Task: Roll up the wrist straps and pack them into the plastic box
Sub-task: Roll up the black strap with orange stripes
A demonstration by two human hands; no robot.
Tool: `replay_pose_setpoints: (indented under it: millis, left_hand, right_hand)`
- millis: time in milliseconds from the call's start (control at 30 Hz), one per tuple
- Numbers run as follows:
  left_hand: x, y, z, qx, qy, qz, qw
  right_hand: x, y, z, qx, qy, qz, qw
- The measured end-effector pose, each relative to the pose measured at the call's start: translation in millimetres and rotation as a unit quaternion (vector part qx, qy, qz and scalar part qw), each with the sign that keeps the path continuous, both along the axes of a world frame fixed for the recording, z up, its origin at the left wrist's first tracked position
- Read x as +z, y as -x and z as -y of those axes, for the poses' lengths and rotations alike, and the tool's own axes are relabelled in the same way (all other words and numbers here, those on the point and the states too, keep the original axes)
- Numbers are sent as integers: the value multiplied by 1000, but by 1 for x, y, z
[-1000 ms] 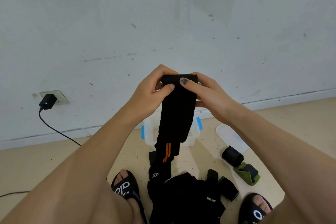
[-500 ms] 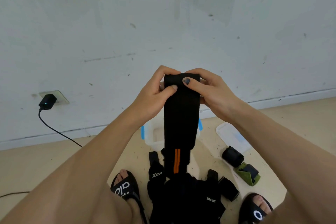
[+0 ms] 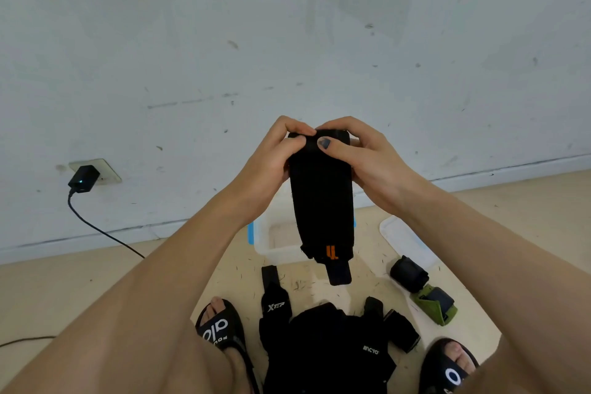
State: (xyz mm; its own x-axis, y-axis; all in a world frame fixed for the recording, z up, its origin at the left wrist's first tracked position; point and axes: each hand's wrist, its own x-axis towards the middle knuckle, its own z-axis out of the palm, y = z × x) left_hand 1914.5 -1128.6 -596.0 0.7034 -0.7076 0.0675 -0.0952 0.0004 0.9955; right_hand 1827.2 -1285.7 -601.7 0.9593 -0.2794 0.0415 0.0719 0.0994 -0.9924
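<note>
Clearly mid-roll: the strap (image 3: pixel 321 198) hangs above the box (image 3: pixel 271 238), its top end pinched by the curled fingers of left hand (image 3: pixel 271 166) and right hand (image 3: pixel 361 163). Next — keep winding evenly. Below, the pile (image 3: pixel 323 349) shows "XTEP" and, roughly, "INCYO"; slides read "olo".

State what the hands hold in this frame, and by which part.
Both the left hand and right hand grip the black wrist strap at its rolled top end; its tail hangs free.
</note>
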Motion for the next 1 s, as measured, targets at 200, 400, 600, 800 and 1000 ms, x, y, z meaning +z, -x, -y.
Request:
replay_pose_setpoints:
  millis: [200,400,600,800,1000]
  left_hand:
    - [-3,-3,-1,17,-48,63,997]
    - [-2,-1,-6,8,-45,102,994]
    - [-2,-1,-4,8,-63,44,997]
    - [-3,-3,-6,7,-50,61,997]
    - [-3,0,-4,1,-38,61,997]
  right_hand:
    - [0,3,2,9,-26,-18,999]
    - [-1,2,-2,20,17,-92,995]
    - [0,2,-2,-3,-4,-29,1000]
    - [0,0,-1,19,-8,-64,998]
    - [-3,-5,-4,-13,1,-44,999]
